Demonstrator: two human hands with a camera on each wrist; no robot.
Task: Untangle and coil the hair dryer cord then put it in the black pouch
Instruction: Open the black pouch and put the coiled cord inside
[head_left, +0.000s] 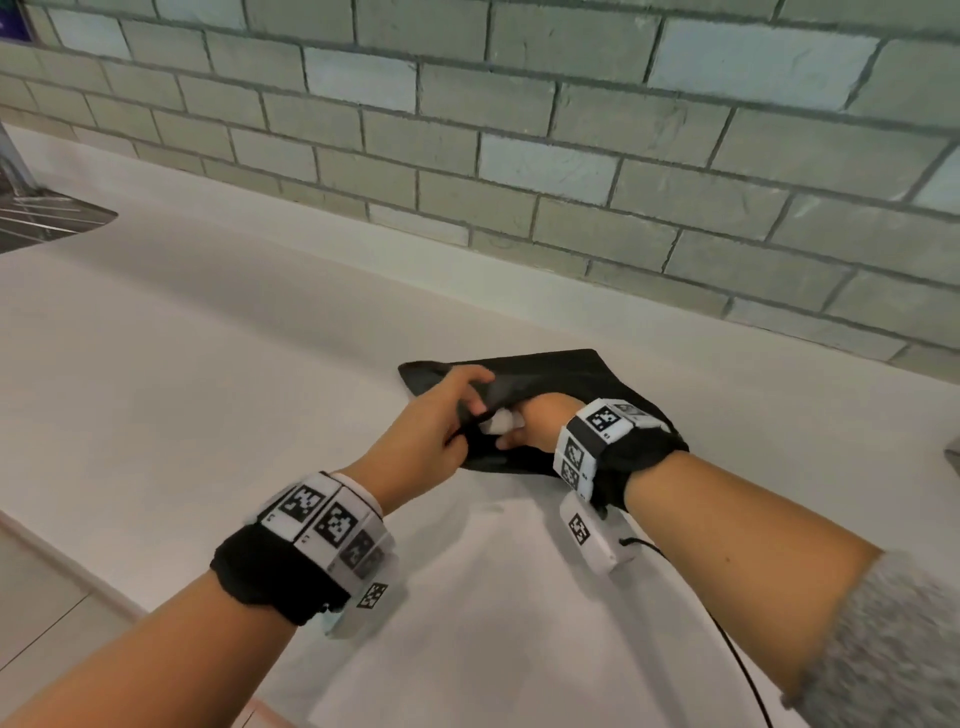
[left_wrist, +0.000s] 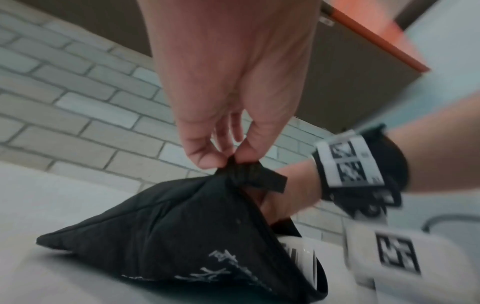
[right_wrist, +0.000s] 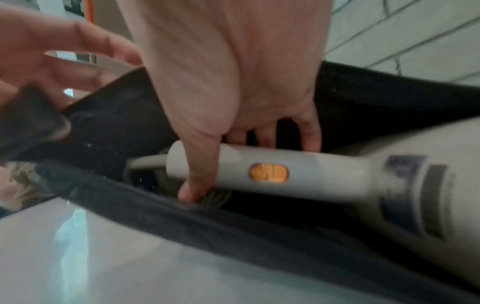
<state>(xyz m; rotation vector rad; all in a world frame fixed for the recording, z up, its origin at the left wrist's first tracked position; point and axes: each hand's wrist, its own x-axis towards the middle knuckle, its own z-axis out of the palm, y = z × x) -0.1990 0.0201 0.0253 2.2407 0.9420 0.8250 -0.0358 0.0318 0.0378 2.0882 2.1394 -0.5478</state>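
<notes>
The black pouch lies on the white counter near the brick wall. My left hand pinches the pouch's edge tab between thumb and fingers and lifts the mouth up. My right hand reaches into that mouth. There it grips the white handle of the hair dryer, thumb over the front by the orange switch. The dryer sits partly inside the pouch. A grey coil of cord shows just under the handle, mostly hidden.
The white counter runs left to a metal sink drainer. A grey brick wall stands close behind the pouch. A thin black cable trails from my right wrist band toward the counter's near edge.
</notes>
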